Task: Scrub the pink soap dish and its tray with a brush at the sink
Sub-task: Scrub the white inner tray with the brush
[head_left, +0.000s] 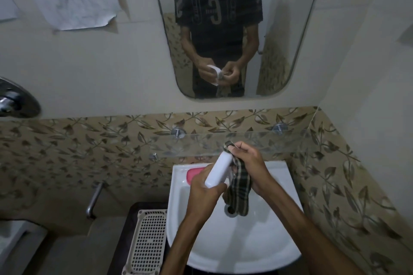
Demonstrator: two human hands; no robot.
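The left hand (204, 190) is curled around the lower end of a white oval piece (218, 169), probably the soap dish tray, held tilted over the sink (245, 245). Just right of that grip, the right hand (248, 163) pinches a checked cloth (240, 194) against the piece's upper edge, the cloth hanging down toward the drain. Behind the left hand, on the sink's back ledge, lies something pink (194, 175), likely the soap dish. This looks like wiping, not scrubbing; no brush is visible, so finding one would come next.
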